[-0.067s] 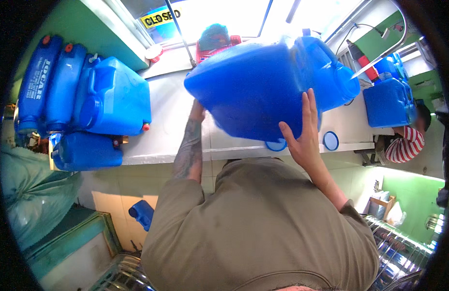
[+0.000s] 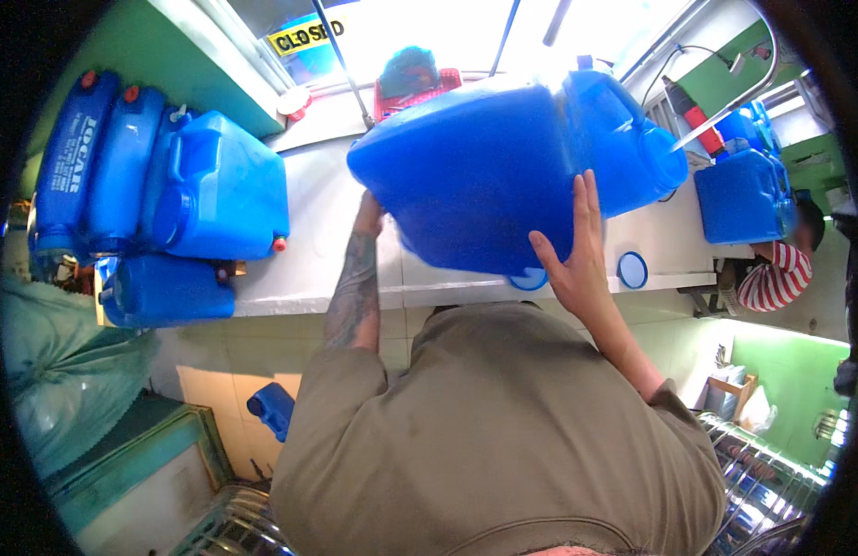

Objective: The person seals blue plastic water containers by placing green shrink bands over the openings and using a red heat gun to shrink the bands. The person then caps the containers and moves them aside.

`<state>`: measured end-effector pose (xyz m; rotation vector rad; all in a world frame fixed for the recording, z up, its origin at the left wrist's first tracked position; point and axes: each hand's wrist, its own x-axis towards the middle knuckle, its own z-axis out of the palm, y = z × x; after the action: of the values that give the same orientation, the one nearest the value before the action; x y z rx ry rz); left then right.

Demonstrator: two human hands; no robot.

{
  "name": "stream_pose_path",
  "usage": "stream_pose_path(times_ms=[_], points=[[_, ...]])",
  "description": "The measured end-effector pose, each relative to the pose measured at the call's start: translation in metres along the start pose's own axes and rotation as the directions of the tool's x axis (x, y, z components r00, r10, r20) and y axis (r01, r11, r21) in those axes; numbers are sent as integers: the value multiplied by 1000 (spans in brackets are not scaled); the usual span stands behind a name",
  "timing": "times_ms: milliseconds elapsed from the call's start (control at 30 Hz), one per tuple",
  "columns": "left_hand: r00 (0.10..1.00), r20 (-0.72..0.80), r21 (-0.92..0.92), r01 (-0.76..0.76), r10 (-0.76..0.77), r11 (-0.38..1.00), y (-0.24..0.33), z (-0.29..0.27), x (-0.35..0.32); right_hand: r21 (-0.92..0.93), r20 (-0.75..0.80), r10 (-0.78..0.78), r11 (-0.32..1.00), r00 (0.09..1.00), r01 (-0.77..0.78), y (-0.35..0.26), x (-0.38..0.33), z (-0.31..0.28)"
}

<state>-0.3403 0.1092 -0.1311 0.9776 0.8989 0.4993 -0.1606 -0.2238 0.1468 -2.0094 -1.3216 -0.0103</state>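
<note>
Head view, looking down. Large blue plastic jerrycan (image 2: 503,176) held up over the white tiled counter (image 2: 327,250), tilted, handle and neck end toward upper right. Right hand (image 2: 577,250) lies flat, fingers spread, against the can's near right face; left hand (image 2: 367,215) supports its left lower edge, fingers mostly hidden behind the can, so whether they curl under it cannot be told. Neither hand closes round a handle: the can is pressed between open palms.

Risks (judgement): w/ only palm pressure on smooth plastic the can could slip or twist and drop onto the counter; if it holds liquid, shifting weight would make this likelier. Two round blue caps (image 2: 632,270) lie on the counter edge below it, one half hidden; a low swing could knock them off.

Packages & signs: at left, a row of blue jerrycans w/ red stoppers (image 2: 123,176), one bearing white lettering along its side, another laid flat on the counter's left end (image 2: 165,289). Far right, one more blue can (image 2: 739,196) on the counter, beside a person in a red-and-white striped top (image 2: 776,278). Top centre, a yellow strip sign w/ black letters (image 2: 304,37) on the window; a red basket (image 2: 419,88) sits beneath
</note>
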Motion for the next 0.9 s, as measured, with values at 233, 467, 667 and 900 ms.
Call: stream_pose_path(times_ms=[233, 467, 667, 900], points=[[990, -25, 496, -109, 140, 862, 105, -30, -98, 176, 170, 496, 835, 852, -521, 154, 29, 83], [917, 281, 105, -322, 283, 941, 160, 100, -173, 163, 777, 363, 674, 515, -721, 283, 60, 206], [901, 15, 211, -426, 433, 880, 154, 199, -127, -343, 605, 175, 938, 777, 56, 299, 173, 295], [888, -11, 236, -445, 460, 864, 167, 207, -63, -422, 599, 422, 889, 681, -180, 314, 228, 327]])
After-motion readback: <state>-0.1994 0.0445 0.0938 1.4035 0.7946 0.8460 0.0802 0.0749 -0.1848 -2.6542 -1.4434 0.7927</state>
